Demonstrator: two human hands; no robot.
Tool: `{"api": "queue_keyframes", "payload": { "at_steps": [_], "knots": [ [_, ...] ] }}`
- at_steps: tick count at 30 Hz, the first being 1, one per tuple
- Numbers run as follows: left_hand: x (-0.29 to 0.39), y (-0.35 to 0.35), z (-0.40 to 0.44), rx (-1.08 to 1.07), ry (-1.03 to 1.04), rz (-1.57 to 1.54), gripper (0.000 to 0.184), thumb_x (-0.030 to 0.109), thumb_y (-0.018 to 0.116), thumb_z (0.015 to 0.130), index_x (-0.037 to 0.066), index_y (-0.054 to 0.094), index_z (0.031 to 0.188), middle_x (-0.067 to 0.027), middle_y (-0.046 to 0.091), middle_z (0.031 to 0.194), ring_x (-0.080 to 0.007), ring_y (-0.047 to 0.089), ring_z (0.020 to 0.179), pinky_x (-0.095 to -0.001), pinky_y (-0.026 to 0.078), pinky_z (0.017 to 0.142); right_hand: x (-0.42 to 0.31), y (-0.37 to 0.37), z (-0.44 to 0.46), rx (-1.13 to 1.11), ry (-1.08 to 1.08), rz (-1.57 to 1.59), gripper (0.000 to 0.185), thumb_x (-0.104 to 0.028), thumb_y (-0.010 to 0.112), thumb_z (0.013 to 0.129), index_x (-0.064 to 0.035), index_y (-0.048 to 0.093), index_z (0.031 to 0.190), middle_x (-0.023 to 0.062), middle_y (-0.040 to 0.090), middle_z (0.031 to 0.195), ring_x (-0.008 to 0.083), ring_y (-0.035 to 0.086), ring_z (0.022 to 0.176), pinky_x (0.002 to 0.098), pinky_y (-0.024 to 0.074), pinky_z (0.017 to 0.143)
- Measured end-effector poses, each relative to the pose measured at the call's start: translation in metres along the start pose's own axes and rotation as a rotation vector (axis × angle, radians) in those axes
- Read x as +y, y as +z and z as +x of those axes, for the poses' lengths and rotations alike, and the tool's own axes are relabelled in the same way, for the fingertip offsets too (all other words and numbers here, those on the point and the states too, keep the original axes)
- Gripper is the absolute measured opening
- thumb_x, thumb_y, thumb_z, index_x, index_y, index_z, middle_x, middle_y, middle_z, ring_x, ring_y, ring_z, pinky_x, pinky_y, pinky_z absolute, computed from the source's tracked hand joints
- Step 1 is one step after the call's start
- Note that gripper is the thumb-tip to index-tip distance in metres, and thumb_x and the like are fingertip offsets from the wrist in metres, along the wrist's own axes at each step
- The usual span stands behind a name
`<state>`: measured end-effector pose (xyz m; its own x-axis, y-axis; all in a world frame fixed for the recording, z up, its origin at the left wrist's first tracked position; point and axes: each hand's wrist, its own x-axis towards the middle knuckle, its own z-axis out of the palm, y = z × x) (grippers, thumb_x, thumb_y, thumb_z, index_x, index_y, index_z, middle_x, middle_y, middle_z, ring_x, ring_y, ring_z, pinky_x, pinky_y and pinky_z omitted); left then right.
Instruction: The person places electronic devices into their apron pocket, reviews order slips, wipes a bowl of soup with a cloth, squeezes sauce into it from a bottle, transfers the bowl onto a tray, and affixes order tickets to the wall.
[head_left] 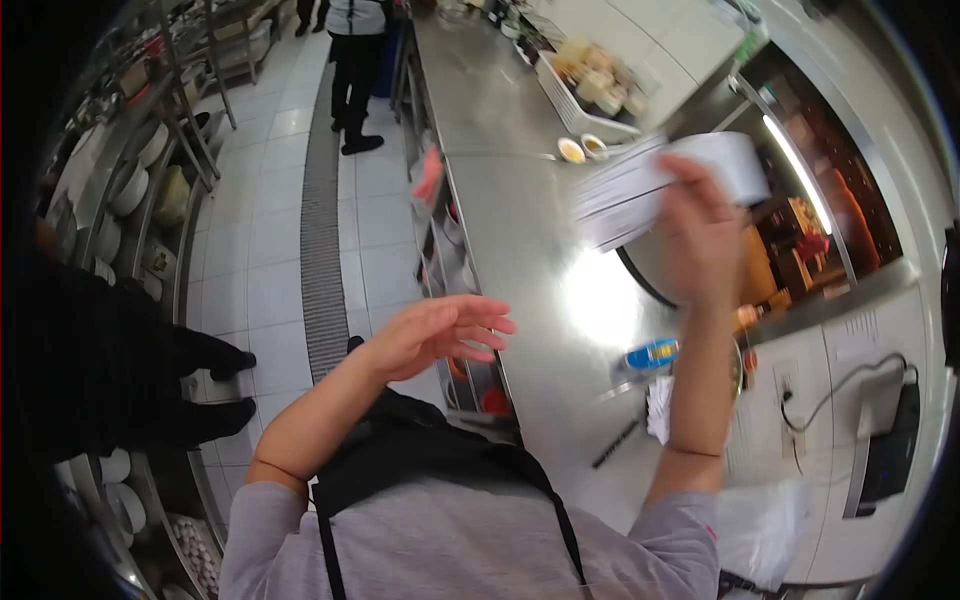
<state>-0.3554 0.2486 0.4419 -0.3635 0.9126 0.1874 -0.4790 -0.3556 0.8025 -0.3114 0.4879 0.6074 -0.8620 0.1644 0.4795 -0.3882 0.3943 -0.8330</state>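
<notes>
My right hand (700, 230) is raised over the steel counter (530, 250), gripping white printed paper slips (622, 195). The slips and the fingers are blurred by motion. Below the slips, a round dark-rimmed thing (650, 275) shows in part on the counter. My left hand (440, 335) hovers in the air by the counter's near edge, its fingers stretched out and nothing in them. A blue and yellow packet (652, 354) lies beside my right forearm. Nearer to me are a crumpled white paper (658, 408) and a black pen-like stick (615, 444).
Two small cups (571, 150) and a white basket (590, 105) of containers stand farther along the counter. A lit pass-through window (800, 200) opens on the right. Two people in dark trousers stand on the tiled floor (265, 290), one at left. Shelves (165, 220) hold dishes.
</notes>
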Motion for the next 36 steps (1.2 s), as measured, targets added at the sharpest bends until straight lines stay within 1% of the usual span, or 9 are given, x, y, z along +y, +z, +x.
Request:
{"api": "queue_keyframes", "payload": {
  "at_steps": [2, 6, 9, 14, 19, 24, 30, 32, 36],
  "knots": [
    [0.024, -0.025, 0.019, -0.072, 0.048, -0.169, 0.081, 0.062, 0.036, 0.079, 0.001, 0.026, 0.131, -0.0194, 0.040, 0.125, -0.0269, 0.044, 0.114, -0.0407, 0.037, 0.092, 0.034, 0.070, 0.022, -0.166, -0.124, 0.006, 0.023, 0.003, 0.051, 0.078, -0.0007, 0.058, 0.100, -0.0020, 0.055, 0.085, 0.0020, 0.042, 0.063, 0.0169, 0.0338, 0.055],
    [0.079, -0.098, 0.031, 0.004, 0.160, -0.374, 0.091, 0.069, 0.032, 0.076, 0.002, 0.012, 0.134, -0.0204, 0.026, 0.134, -0.0304, 0.035, 0.121, -0.0448, 0.030, 0.098, 0.089, 0.156, 0.073, -0.269, -0.020, 0.206, 0.023, 0.004, 0.047, 0.078, -0.0025, 0.060, 0.095, 0.0007, 0.050, 0.085, 0.0048, 0.043, 0.067, 0.0171, 0.0338, 0.057],
    [0.133, -0.164, 0.044, 0.229, 0.355, -0.324, 0.084, 0.063, 0.036, 0.079, 0.005, 0.012, 0.135, -0.0139, 0.031, 0.134, -0.0251, 0.036, 0.121, -0.0386, 0.030, 0.099, 0.112, 0.196, 0.122, -0.284, 0.009, 0.209, 0.021, 0.006, 0.048, 0.078, -0.0016, 0.062, 0.091, 0.0025, 0.050, 0.085, 0.0053, 0.043, 0.066, 0.0176, 0.0338, 0.056],
    [0.200, -0.271, 0.063, 0.497, 0.239, -0.478, 0.040, 0.029, 0.044, 0.088, 0.002, 0.042, 0.116, -0.0104, 0.052, 0.111, -0.0240, 0.049, 0.105, -0.0382, 0.038, 0.091, 0.144, 0.234, 0.183, -0.344, 0.118, 0.219, 0.020, 0.010, 0.049, 0.076, 0.0000, 0.063, 0.087, 0.0043, 0.051, 0.087, 0.0053, 0.042, 0.063, 0.0175, 0.0325, 0.055],
    [0.227, -0.336, 0.092, 0.792, 0.296, -0.370, 0.034, 0.018, 0.050, 0.086, 0.001, 0.044, 0.115, -0.0088, 0.054, 0.107, -0.0210, 0.054, 0.097, -0.0345, 0.042, 0.086, 0.196, 0.253, 0.225, -0.325, 0.310, 0.347, 0.019, 0.006, 0.054, 0.076, -0.0027, 0.063, 0.090, 0.0025, 0.057, 0.082, 0.0089, 0.053, 0.070, 0.0195, 0.0418, 0.062],
    [0.257, -0.411, 0.134, 0.906, 0.344, -0.179, 0.031, 0.024, 0.047, 0.087, 0.005, 0.045, 0.112, -0.0062, 0.057, 0.097, -0.0190, 0.058, 0.084, -0.0382, 0.050, 0.068, 0.226, 0.208, 0.313, -0.379, 0.139, -0.110, 0.020, 0.007, 0.053, 0.074, -0.0036, 0.064, 0.086, 0.0059, 0.059, 0.085, 0.0136, 0.057, 0.076, 0.0214, 0.0425, 0.065],
    [0.296, -0.486, 0.175, 0.864, 0.173, -0.066, 0.037, 0.008, 0.049, 0.067, 0.002, 0.048, 0.104, -0.0067, 0.055, 0.086, -0.0180, 0.053, 0.061, -0.0335, 0.045, 0.053, 0.318, 0.082, 0.493, 0.109, 0.025, -0.528, 0.026, 0.008, 0.046, 0.069, -0.0034, 0.065, 0.082, 0.0074, 0.061, 0.085, 0.0159, 0.057, 0.080, 0.0251, 0.0446, 0.071],
    [0.301, -0.521, 0.183, 0.835, 0.181, -0.073, 0.038, 0.003, 0.049, 0.069, -0.002, 0.046, 0.107, -0.0123, 0.054, 0.090, -0.0226, 0.056, 0.064, -0.0361, 0.049, 0.051, 0.341, 0.032, 0.565, 0.225, -0.079, -0.635, 0.024, 0.006, 0.045, 0.071, -0.0029, 0.064, 0.082, 0.0081, 0.062, 0.081, 0.0184, 0.059, 0.075, 0.0266, 0.0464, 0.070],
    [0.329, -0.543, 0.221, 0.961, 0.171, 0.008, 0.037, 0.003, 0.052, 0.066, 0.000, 0.049, 0.103, -0.0077, 0.054, 0.084, -0.0199, 0.054, 0.066, -0.0341, 0.046, 0.055, 0.380, -0.069, 0.714, 0.410, -0.273, -1.014, 0.020, 0.002, 0.046, 0.073, -0.0040, 0.064, 0.078, 0.0123, 0.062, 0.082, 0.0259, 0.060, 0.077, 0.0313, 0.0475, 0.071]
  ]
}}
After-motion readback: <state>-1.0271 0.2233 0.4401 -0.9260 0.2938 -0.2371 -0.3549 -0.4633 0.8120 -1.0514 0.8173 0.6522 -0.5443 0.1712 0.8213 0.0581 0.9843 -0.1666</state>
